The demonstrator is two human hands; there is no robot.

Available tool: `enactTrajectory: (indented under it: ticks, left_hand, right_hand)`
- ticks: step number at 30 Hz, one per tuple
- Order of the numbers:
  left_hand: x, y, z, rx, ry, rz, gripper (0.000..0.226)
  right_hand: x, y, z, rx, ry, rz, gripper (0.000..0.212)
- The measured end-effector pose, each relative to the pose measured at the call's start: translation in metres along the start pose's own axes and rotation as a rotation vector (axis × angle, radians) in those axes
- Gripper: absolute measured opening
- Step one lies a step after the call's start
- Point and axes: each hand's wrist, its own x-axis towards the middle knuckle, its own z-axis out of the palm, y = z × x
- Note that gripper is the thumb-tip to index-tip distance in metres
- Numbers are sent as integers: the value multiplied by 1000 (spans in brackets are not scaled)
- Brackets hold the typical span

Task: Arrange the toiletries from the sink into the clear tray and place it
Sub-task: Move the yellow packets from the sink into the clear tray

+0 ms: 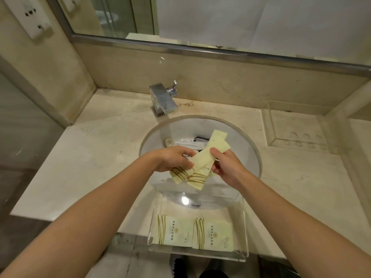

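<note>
Both hands hold long pale-yellow toiletry packets (212, 151) with olive stripes above the sink (249, 149). My left hand (172, 159) grips their striped lower ends. My right hand (226, 165) pinches them from the right near the middle. A clear tray (244, 227) rests across the sink's front rim, with two flat square packets (192, 232) lying side by side in it. Deeper in the basin lie a small round soap (169, 141) and thin white and black items (192, 140), partly hidden by my hands.
A chrome faucet (163, 99) stands behind the basin. A second clear tray (295, 125) sits on the marble counter (96, 157) at the back right. A mirror spans the wall above. A wall socket (32, 17) is at the upper left.
</note>
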Motion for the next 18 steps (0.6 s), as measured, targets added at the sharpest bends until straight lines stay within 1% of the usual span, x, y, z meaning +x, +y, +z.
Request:
enactTrajectory:
  ticks: [2, 5, 9, 11, 13, 14, 15, 17, 18]
  left_hand:
    - [-6, -1, 3, 13, -23, -6, 20]
    - [-15, -5, 5, 74, -34, -24, 32]
    - [-28, -16, 5, 137, -30, -22, 34]
    - [-34, -21, 6, 174, -24, -27, 40]
    - [-39, -25, 8, 265, -28, -43, 43]
    - [-42, -27, 10, 323, -39, -55, 43]
    - [-44, -29, 12, 382, -53, -65, 43]
    - [-47, -34, 19, 478, -52, -58, 42]
    - [-46, -36, 22, 515, -29, -45, 42]
  right_hand:
    - [-7, 1, 2, 37, -6, -17, 19]
    - [-21, 3, 5, 84, -22, -6, 16]
    - [-37, 10, -1, 129, -70, 44, 14]
    - [-42, 13, -9, 122, -40, 42, 11]
    - [-44, 13, -19, 114, 8, -13, 11]
    - [-45, 12, -25, 67, 27, -44, 13]
    - [-46, 12, -30, -40, 41, -65, 17]
    - [-47, 17, -39, -378, 18, -90, 24]
    - [-48, 21, -42, -541, -29, -102, 21]
